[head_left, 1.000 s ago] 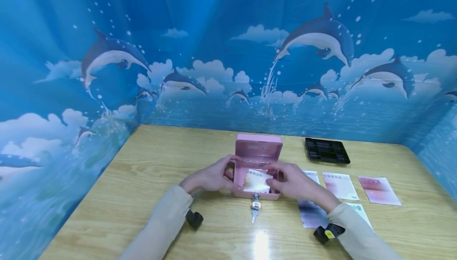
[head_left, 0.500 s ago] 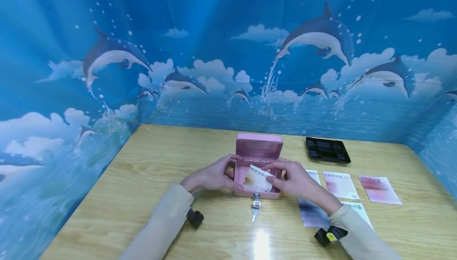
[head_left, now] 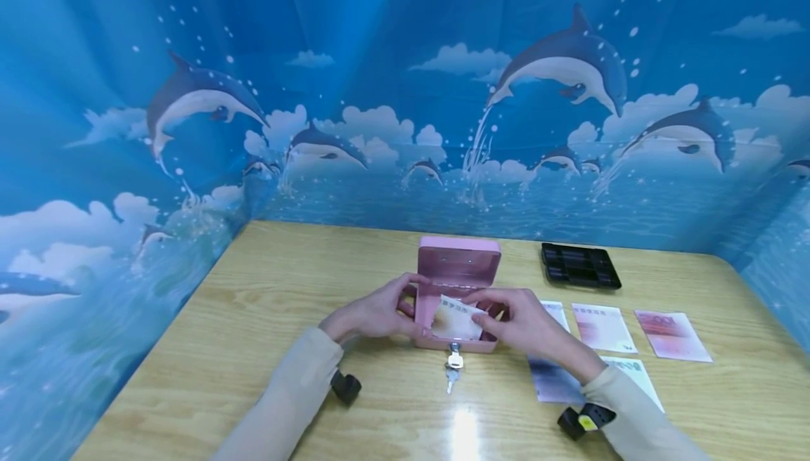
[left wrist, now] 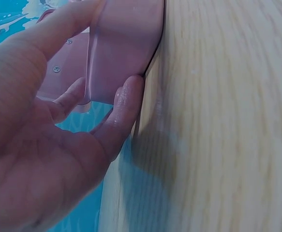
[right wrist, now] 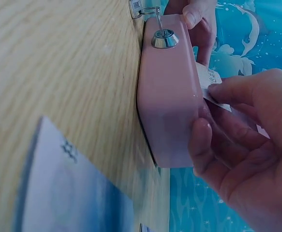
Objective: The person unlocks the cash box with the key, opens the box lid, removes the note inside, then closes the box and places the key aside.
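Observation:
A pink cash box (head_left: 458, 244) stands on the table with its lid up. My left hand (head_left: 380, 311) grips its left side, thumb toward the front corner and fingers along the side wall (left wrist: 126, 48). Inside the box, a pale banknote (head_left: 454, 320) sits at a slant. Between thumb and fingers my right hand (head_left: 522, 320) pinches the note's right edge; lower fingers of that hand touch the box's right side in the right wrist view. Keys (head_left: 453, 360) hang from the front lock (right wrist: 165, 39). The box floor is mostly hidden under the note.
To the right lie several banknotes, among them a reddish one (head_left: 673, 336), a white-pink one (head_left: 604, 329) and a purple-blue one (head_left: 553, 380) partly under the right forearm. A black compartment tray (head_left: 580, 266) rests behind them. A dolphin-printed curtain (head_left: 380, 95) borders the table.
The banknote, lying flatter in the box a second ago, was tilted up at its far left corner by the right hand, then lowered slightly. My left hand has stayed on the box.

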Demonstrator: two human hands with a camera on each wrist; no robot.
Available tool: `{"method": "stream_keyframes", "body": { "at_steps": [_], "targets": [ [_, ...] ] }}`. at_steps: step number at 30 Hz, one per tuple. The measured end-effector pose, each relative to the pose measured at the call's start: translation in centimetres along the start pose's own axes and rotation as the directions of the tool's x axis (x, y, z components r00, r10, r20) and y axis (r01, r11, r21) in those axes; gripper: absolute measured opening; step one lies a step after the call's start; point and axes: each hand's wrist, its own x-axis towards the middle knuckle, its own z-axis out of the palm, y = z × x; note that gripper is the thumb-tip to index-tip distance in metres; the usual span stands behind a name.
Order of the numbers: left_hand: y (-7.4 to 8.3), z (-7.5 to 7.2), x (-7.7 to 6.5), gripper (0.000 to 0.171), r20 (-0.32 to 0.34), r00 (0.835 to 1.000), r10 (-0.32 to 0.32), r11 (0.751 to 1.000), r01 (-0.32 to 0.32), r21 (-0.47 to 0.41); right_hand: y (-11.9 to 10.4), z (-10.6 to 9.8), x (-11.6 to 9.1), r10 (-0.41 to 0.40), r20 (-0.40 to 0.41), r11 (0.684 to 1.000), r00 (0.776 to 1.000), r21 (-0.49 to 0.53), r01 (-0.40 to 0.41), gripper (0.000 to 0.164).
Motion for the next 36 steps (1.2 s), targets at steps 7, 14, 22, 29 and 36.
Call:
{"method": "stream_keyframes", "body": {
  "at_steps": [7, 14, 22, 29, 36],
  "targets": [
    [0.0, 0.0, 0.0, 0.088, 0.007, 1.0, 0.008, 1.0, -0.008, -0.005, -0.2, -0.1, -0.2, 0.022, -0.051, 1.0, 0.998, 0.009, -0.021, 0.024],
    [0.1, -0.1, 0.0, 0.088, 0.004, 1.0, 0.002, 1.0, -0.002, 0.011, -0.1, -0.3, -0.6, 0.01, -0.177, 1.0, 0.984, 0.023, -0.006, 0.024],
    [0.0, -0.1, 0.0, 0.089, -0.002, 1.0, -0.023, 0.999, 0.023, 0.024, 0.1, -0.6, -1.2, -0.04, -0.274, 0.999, 0.961, 0.018, 0.047, 0.024],
    [0.0, -0.1, 0.0, 0.09, 0.001, 1.0, -0.023, 0.999, 0.023, 0.026, 0.3, -1.0, -1.8, -0.035, -0.3, 0.999, 0.953, 0.0, 0.036, 0.024],
    [-0.1, -0.1, 0.0, 0.089, 0.006, 1.0, -0.016, 1.0, 0.016, 0.023, 0.2, -1.8, -2.3, -0.013, -0.319, 1.0, 0.948, 0.023, 0.021, 0.024]
  ]
}}
